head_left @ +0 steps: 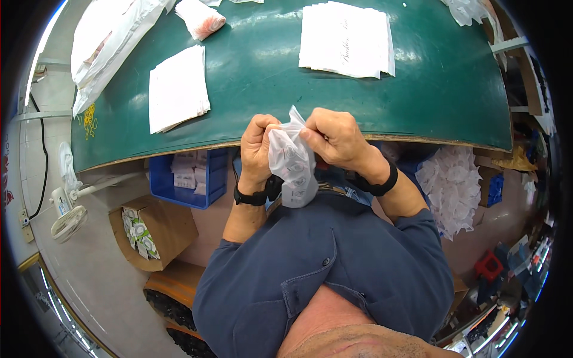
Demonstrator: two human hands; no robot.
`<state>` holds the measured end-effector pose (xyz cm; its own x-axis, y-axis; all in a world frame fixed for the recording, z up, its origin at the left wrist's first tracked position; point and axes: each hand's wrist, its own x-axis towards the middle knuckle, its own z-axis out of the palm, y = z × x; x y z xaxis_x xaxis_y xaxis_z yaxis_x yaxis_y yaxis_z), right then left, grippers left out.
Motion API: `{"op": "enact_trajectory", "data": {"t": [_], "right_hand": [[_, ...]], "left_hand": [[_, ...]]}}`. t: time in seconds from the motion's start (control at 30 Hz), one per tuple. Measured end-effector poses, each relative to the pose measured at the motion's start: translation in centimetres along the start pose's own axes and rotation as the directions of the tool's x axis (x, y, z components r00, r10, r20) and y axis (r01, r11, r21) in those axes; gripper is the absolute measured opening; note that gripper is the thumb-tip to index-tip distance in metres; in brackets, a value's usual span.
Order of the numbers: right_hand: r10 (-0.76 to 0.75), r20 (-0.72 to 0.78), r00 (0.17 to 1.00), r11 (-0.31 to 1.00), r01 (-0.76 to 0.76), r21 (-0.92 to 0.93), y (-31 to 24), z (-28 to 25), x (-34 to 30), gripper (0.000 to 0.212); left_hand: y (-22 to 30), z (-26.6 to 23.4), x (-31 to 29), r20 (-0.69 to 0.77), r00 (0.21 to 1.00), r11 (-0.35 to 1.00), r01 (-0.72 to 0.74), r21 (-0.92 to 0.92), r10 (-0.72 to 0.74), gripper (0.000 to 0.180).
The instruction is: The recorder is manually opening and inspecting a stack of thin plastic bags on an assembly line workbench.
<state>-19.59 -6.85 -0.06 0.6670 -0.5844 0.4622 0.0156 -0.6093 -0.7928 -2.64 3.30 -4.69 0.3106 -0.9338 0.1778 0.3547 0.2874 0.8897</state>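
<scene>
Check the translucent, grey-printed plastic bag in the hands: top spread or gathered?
Gathered: the bag's top is bunched and creased between the left hand and right hand. Cannot tell whether it's sealed.

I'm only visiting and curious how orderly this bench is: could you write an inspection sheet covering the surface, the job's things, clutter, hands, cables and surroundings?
Surface: green table, shiny in patches, brown front edge.
Job's things: translucent bag with printed marks, hanging from the hands; its contents cannot be made out.
Clutter: tangle of yellow bands at the table's left end; left paper-like stack and right paper-like stack, both uneven at the edges.
Hands: left hand and right hand both grip the bag's upper part.
Cables: black cable beyond the table's left end.
Surroundings: blue bin, white fan and cardboard box at left; heap of whitish plastic at right.
</scene>
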Motion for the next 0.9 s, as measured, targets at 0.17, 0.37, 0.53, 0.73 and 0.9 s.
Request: {"op": "enact_trajectory", "data": {"t": [0.17,0.37,0.53,0.73,0.9], "right_hand": [[-0.128,-0.016,0.992,0.99,0.126,-0.069,0.4,0.4,0.3,0.015],[0.116,-0.031,0.993,0.992,-0.115,0.044,0.2,-0.1,0.5,0.017],[0.151,0.013,0.988,0.979,-0.151,0.136,-0.1,0.8,0.2,0.022],[0.209,-0.103,0.972,0.97,-0.193,0.146,0.6,-1.1,0.1,0.025],[0.264,-0.005,0.965,0.951,-0.259,0.168,-0.6,-0.4,0.4,0.025]], "left_hand": [[1.6,-1.0,0.5,0.026,0.998,0.99,-0.056,0.133,0.053,0.013],[2.0,-1.3,1.4,-0.1,0.994,0.999,-0.034,-0.01,0.033,0.015],[0.7,0.4,1.2,-0.036,0.999,0.986,-0.005,0.169,0.011,0.016],[2.1,-1.8,1.7,-0.116,0.993,0.988,-0.003,0.155,0.021,0.018],[0.8,-1.5,1.5,-0.148,0.988,0.998,0.04,0.045,-0.033,0.022]]}}
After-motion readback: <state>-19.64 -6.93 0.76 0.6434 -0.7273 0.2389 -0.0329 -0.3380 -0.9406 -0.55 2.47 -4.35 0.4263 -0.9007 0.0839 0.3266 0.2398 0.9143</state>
